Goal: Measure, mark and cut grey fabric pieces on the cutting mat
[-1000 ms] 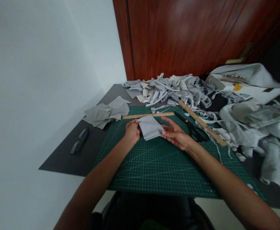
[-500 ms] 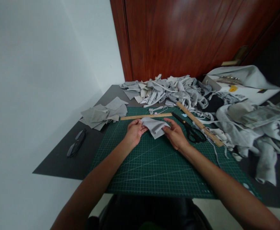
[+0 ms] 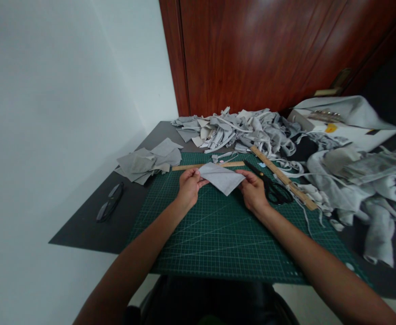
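Grey cloth piece [image 3: 222, 178] is between the two hands, looks held just above the cutting mat [image 3: 214, 239], one corner pointing back toward the wearer. Left hand [image 3: 189, 186] pinches its left corner, thumb on top, fingers under. Right hand [image 3: 253, 189] pinches the right corner; exact thumb placement there hard to make out.

Handling, my take: keep both pinches level and the pull light and even; thin cloth like this would likely skew if one side leads. Catch all layers at the edge, if there's more than one; can't tell the count from here.

Just beyond the grip: flat wooden ruler [image 3: 184, 167], partly behind the cloth. Just right of the right hand: black scissors [image 3: 275, 192], then a slanted wooden ruler [image 3: 282, 177]. Keep that wrist off the handles. Left of the grip: loose grey pieces [image 3: 147, 161], glasses [image 3: 110, 202] nearer the wearer. Farther out: scrap heap [image 3: 245, 128].
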Demonstrator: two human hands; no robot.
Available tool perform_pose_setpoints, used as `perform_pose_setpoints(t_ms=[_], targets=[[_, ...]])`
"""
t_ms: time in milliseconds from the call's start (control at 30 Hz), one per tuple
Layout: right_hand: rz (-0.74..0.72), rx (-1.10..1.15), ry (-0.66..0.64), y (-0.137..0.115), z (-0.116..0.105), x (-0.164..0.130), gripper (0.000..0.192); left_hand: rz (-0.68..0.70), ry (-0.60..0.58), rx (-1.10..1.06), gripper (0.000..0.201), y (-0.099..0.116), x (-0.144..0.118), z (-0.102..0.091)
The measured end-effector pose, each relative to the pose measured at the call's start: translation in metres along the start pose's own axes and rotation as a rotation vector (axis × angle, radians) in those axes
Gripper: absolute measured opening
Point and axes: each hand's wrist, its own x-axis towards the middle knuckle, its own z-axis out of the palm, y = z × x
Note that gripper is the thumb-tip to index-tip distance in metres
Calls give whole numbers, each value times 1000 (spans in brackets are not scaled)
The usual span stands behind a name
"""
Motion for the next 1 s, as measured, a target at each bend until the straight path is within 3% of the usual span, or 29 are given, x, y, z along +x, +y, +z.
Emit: perform_pose_setpoints(t_ms=[200,433,633,767,1000], targets=[[162,56,-53,-8,8,-14,5,12,85,33,11,-2,6,-5],[328,108,-118,-23,13,-21,8,-6,134,38,11,-6,11,-5],[240,103,-185,-21,15,-29,20,-30,136,-8,16,-8,10,-4],[200,-26,-221,-12,14,-32,19,-30,152,-29,17,-6,9,-4],[147,-26,-203,-10,13,-29,14,-32,153,-33,15,-6,9,-4]])
